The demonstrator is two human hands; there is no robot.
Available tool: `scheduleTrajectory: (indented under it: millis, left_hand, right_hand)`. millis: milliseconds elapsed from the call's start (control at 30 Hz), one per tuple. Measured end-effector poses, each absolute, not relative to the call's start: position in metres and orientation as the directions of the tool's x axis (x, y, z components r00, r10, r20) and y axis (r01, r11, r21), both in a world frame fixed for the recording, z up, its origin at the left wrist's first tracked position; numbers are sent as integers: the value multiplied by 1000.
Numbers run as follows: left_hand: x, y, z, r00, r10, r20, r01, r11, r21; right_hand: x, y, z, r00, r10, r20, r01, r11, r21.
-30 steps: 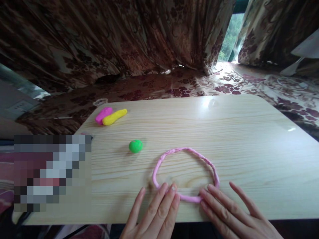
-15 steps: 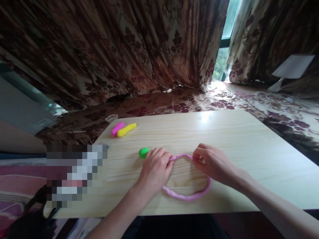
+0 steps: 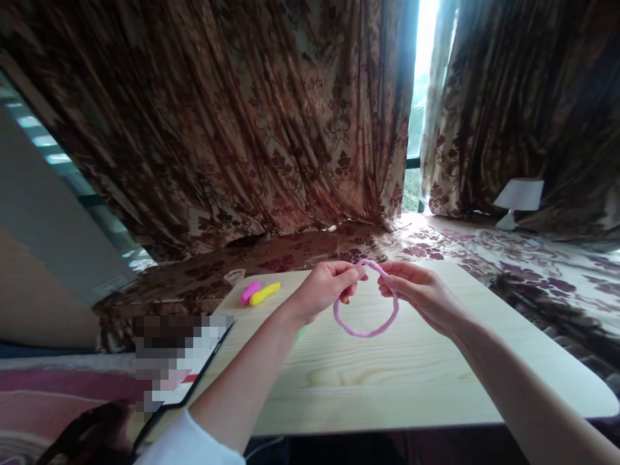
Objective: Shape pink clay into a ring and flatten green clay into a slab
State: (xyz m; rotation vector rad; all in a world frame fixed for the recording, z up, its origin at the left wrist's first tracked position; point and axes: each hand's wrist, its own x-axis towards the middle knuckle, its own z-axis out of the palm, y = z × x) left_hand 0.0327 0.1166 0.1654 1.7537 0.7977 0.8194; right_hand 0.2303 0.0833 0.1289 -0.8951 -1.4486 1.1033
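A thin pink clay ring (image 3: 364, 330) hangs in the air above the light wooden table (image 3: 397, 368). My left hand (image 3: 325, 288) pinches the ring's top from the left. My right hand (image 3: 420, 290) pinches the top from the right, fingers closed on the strand. The ring dangles below both hands, clear of the tabletop. A sliver of the green clay ball (image 3: 299, 334) peeks out behind my left forearm.
A magenta clay piece (image 3: 250, 292) and a yellow clay roll (image 3: 265, 294) lie together at the table's far left corner. A dark-edged flat object (image 3: 194, 381) rests at the left edge. Patterned curtains (image 3: 242, 129) hang behind, and a small white lamp (image 3: 517, 197) stands at the far right.
Both hands went from pressing the ring's near side on the table, to gripping its far side, to lifting it off the table. The view has tilted up.
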Motion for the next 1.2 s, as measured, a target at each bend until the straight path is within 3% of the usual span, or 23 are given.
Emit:
scheduleTrajectory:
  millis: [600, 1200]
  left_hand:
    - [50, 116, 200, 608, 794, 7, 209, -169, 963]
    - [58, 113, 192, 635, 772, 8, 253, -218, 943]
  right_hand:
    - [242, 82, 134, -151, 952, 266, -251, 224, -942]
    - [242, 84, 134, -177, 930, 321, -105, 306, -946]
